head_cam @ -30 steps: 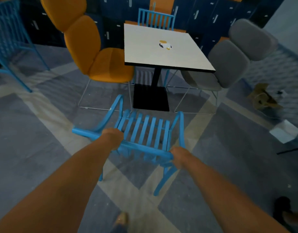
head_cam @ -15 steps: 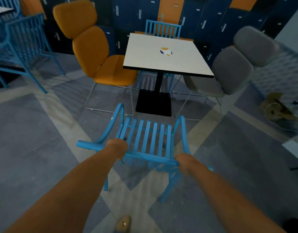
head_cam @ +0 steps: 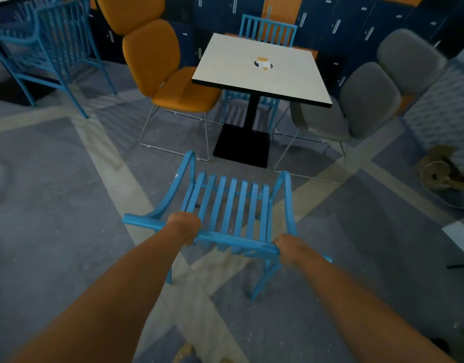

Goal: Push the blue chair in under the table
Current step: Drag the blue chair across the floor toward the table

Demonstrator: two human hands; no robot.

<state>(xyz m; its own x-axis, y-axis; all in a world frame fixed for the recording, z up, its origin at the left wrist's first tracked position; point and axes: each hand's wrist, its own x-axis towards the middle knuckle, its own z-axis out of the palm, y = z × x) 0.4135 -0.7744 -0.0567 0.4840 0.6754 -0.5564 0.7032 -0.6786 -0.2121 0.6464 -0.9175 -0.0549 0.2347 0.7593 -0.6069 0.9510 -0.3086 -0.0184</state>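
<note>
While we are standing behind the blue chair (head_cam: 233, 205) in the lower middle of the frame, we are gripping its top rail: the left hand (head_cam: 185, 227) is closing its fingers around the rail on the left, the right hand (head_cam: 288, 247) on the right. The chair is standing on the floor (head_cam: 55, 205), apart from the bench (head_cam: 262, 82) in the upper middle, between an orange chair (head_cam: 157, 58) and a grey chair (head_cam: 369, 100).

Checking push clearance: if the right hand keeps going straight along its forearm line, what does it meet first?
The right hand grips the top rail of the blue slatted metal chair. Ahead lies open carpet, then likely the black square base of the white square table. Depth is uncertain; the grey padded chair's wire legs sit just right.
</note>
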